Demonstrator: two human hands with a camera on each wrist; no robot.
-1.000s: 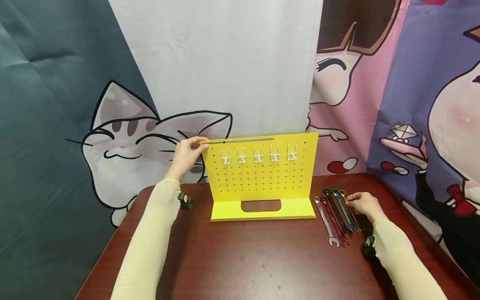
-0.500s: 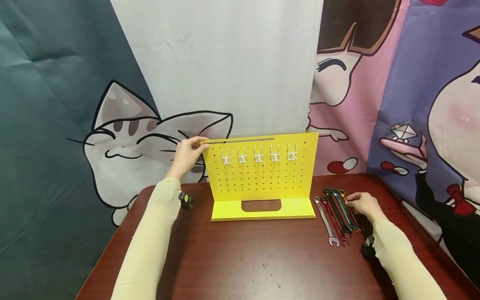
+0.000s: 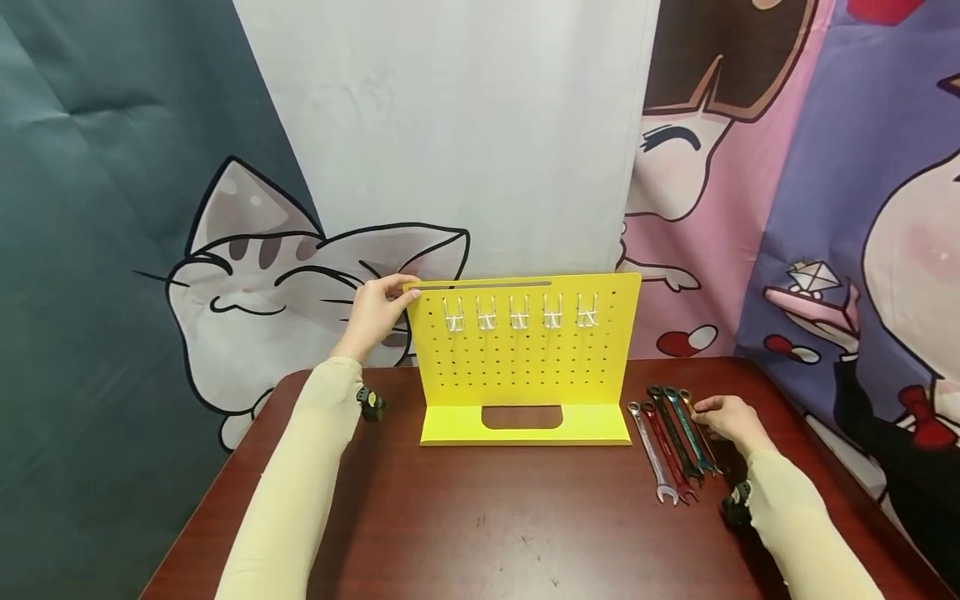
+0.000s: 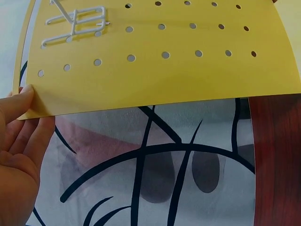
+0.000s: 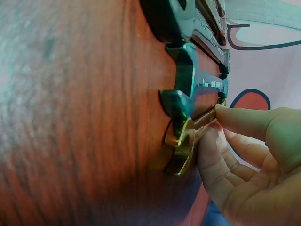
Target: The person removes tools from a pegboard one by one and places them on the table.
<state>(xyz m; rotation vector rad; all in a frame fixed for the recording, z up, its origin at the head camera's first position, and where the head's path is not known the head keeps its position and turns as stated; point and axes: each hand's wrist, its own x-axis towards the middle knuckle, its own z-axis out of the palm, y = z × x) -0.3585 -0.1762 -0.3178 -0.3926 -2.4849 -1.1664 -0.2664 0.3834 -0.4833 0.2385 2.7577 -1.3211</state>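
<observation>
A yellow pegboard (image 3: 517, 358) stands upright on its base, with a row of several white hooks (image 3: 520, 313) near its top. My left hand (image 3: 372, 312) pinches its upper left corner, thumb on the front face and fingers behind, as the left wrist view also shows. At the right lie several combination wrenches side by side: silver (image 3: 652, 454), red (image 3: 670, 450), black (image 3: 678, 433), teal (image 3: 692, 429) and gold. My right hand (image 3: 731, 419) pinches the gold wrench (image 5: 183, 146) by its shaft between thumb and fingers, its open end low over the table beside the teal one.
The dark red wooden table (image 3: 487, 525) extends in front of the pegboard. A cloth backdrop (image 3: 487, 125) printed with cartoon figures hangs close behind the table. A black wrist camera (image 3: 737, 504) sits under the right forearm, near the wrenches' open ends.
The head view has shifted slightly, so the scene sits a little lower. Both hands keep their places on the pegboard corner and the gold wrench.
</observation>
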